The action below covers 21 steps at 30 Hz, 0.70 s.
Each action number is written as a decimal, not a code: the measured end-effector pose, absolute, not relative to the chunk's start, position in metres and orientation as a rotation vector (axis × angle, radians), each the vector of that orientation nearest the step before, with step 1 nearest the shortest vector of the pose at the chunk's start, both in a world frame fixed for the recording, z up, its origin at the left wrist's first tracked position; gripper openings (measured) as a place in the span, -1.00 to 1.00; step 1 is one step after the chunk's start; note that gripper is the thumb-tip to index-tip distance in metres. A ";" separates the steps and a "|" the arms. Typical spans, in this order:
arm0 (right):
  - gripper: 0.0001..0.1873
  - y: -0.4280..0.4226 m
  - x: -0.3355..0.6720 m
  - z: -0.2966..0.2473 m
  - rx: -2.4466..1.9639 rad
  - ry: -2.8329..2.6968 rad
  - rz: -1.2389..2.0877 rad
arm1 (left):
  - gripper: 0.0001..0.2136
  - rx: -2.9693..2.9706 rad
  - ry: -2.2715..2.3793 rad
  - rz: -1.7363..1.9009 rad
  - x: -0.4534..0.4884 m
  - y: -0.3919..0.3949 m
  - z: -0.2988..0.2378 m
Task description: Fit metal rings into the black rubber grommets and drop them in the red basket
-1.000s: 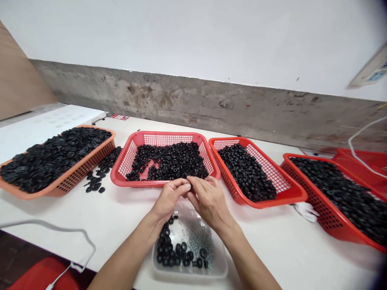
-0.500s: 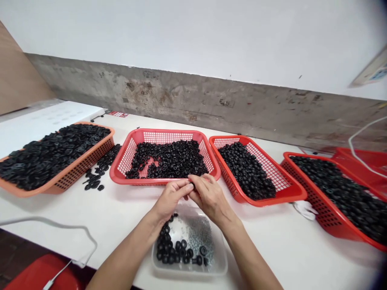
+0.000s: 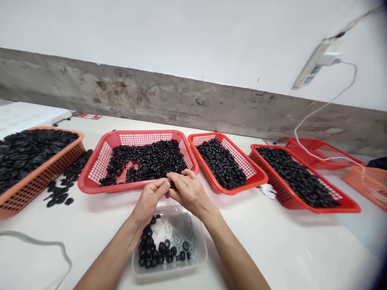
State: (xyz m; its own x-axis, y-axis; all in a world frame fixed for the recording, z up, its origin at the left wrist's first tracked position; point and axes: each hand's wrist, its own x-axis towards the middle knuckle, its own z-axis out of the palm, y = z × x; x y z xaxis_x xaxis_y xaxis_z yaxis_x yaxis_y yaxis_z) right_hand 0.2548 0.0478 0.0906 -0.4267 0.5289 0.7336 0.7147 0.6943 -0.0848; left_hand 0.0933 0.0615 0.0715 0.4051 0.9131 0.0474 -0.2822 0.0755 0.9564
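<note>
Bare forearms on both sides here: left of the rectangular, translucent plastic tub (image 3: 169, 274) there's a long, smooth left forearm (image 3: 113, 247) narrowing toward the wrist, and right of that tub a right forearm (image 3: 231, 243) with pretty much the same taper. Past the tub's far edge, the ungloved left hand (image 3: 152, 198) has a thumb with its nail showing, while the ungloved right hand (image 3: 190, 194) has slender fingers and softly bumpy knuckles.
</note>
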 end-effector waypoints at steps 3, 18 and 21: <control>-0.72 0.043 0.275 0.106 -1.074 -2.018 -0.399 | -0.62 1.131 0.703 0.998 0.091 0.063 0.072; -0.71 0.000 0.242 0.148 -1.111 -1.767 0.128 | -0.69 1.100 0.690 1.003 0.090 0.064 0.070; -0.72 -0.024 0.229 0.169 -0.934 -1.834 0.554 | -0.69 1.049 0.691 0.973 0.091 0.065 0.071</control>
